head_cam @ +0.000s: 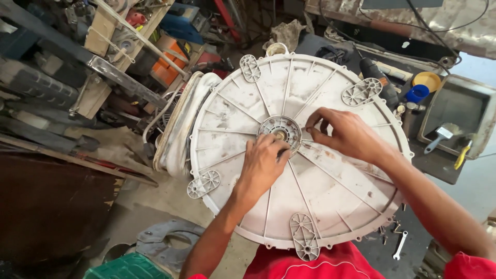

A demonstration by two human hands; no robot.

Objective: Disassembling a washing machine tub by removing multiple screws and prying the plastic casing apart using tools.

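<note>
A large round white plastic washing-machine tub (330,201) lies rear side up in front of me, ribbed like spokes, with several mounting lugs on its rim. At its middle sits a grey metal bearing hub (279,130). My left hand (262,164) rests on the tub just below the hub, fingertips touching the hub's lower right edge. My right hand (345,135) reaches in from the right, thumb and forefinger pinched close at the hub's right edge. Whether those fingers hold a small part cannot be seen.
A pale rubber door gasket (178,129) bulges from the tub's left side. A spanner (399,245) lies on the floor at lower right. A yellow lid (427,81), a blue cap (416,93), a grey tray (457,111) and a brush (439,138) are at right. Cluttered shelves (111,57) stand at left.
</note>
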